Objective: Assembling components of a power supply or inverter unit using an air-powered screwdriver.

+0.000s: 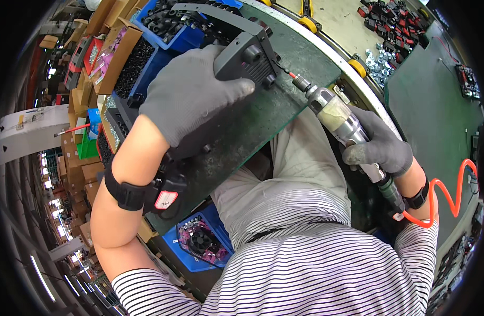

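Observation:
My left hand, in a grey glove, is closed on a black boxy device that has a slotted end, round knobs or feet and a curved carrying handle. It holds the device tilted above the green worktop, thumb along the near side. In my gloved right hand is a metal pneumatic screwdriver with an orange coiled air hose. The tool's bit points up and left at the device's slotted end; whether the tip touches it I cannot tell.
Blue bins of black parts and cardboard boxes stand at the left. A conveyor edge with yellow rollers runs at the upper right, beyond it red-and-black parts and metal pieces. A blue crate sits below the worktop.

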### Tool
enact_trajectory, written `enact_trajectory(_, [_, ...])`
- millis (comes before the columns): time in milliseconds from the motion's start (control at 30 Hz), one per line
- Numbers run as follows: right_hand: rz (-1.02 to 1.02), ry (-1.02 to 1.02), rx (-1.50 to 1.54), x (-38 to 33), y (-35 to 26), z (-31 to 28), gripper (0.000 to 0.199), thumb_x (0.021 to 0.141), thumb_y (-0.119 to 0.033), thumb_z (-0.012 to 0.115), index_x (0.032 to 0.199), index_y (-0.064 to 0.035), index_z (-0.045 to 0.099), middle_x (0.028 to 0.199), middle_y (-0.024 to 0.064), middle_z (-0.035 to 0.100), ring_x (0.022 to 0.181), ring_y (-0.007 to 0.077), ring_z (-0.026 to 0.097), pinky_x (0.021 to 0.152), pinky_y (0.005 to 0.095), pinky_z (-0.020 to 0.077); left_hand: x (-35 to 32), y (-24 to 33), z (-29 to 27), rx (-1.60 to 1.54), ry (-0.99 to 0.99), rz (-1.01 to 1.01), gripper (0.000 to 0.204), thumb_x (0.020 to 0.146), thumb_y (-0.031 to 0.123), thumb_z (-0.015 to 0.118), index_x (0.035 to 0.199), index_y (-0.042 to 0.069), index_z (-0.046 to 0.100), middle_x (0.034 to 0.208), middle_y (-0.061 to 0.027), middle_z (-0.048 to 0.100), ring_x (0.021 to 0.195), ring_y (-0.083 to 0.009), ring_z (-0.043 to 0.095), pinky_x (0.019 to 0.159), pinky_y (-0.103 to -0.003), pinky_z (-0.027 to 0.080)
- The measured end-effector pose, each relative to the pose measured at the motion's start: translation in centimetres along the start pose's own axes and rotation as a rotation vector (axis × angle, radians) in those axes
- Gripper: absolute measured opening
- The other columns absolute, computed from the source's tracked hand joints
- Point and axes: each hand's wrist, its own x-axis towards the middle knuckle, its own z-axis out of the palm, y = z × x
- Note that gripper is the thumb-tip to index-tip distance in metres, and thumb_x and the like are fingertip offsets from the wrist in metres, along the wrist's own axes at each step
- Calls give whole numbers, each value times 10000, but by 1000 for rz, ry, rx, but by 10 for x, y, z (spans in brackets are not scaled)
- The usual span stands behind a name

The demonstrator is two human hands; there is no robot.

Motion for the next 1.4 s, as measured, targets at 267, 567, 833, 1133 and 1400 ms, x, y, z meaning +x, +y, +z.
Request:
enact_trajectory(267, [15,34,-7,10,-4,4,705,708,-276,770,1295,21,516,931,16,571,831,99,520,755,255,444,11,-9,-2,-204,-234,-27,328,747,293,662,922,17,692,789,-200,656,748,-343,649,700,-380,523])
enact_trajectory(567, [71,-31,111,9,-15,1,702,752,-253,741,1329,41,471,970,46,592,818,94,566,699,245,487,13,-11,-3,-193,-240,18,316,738,271,652,898,0,681,794,-216,646,759,-366,636,699,-392,523])
enact_trajectory(833, [-30,-50,-42,16,-10,-3,606,782,-189,704,1298,38,482,996,58,598,865,111,578,770,255,493,15,-13,-3,-235,-295,-7,326,723,250,659,918,-11,681,774,-202,649,726,-336,640,687,-371,520])
enact_trajectory(1133, [-72,-56,-28,20,-7,-1,572,768,-189,723,1256,26,516,1037,36,586,929,110,550,823,271,477,17,-21,2,-346,-299,-28,352,686,252,683,906,-24,679,742,-189,661,689,-306,654,674,-355,523])
enact_trajectory(1400, [-156,-113,-33,0,18,4,530,792,-167,767,1233,1,525,987,25,597,916,108,553,829,282,480,2,-9,-15,-290,-343,-12,319,716,248,657,917,1,679,746,-187,662,717,-296,652,708,-361,506])
